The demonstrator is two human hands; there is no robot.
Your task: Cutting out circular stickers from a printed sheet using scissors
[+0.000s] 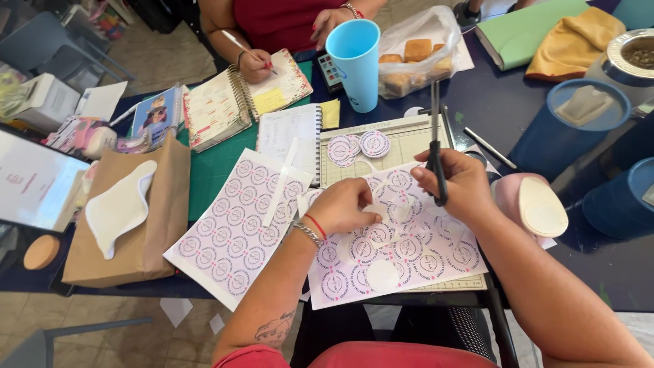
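- Your left hand sits on the sticker sheet, fingers curled and pinching a strip of it, grip shut on the paper.
- Your right hand holds black scissors, blades pointing away from you and together, grip clamped round the handles.
- The sticker sheet lies on a paper cutter board at the near edge of the desk, just in front of you; several round holes already cut in it.
- A second, uncut sticker sheet lies just left of it, a white strip across its top.
- Left of that: brown paper bag with a white cut-out on top.
- Right of your right hand: pink pot with cream lid.
- Cut round stickers rest on the cutter board beyond your hands.
- Further: light blue cup, clear bag of cake pieces.
- Far side: another person's hand writes with a pen in a spiral notebook.
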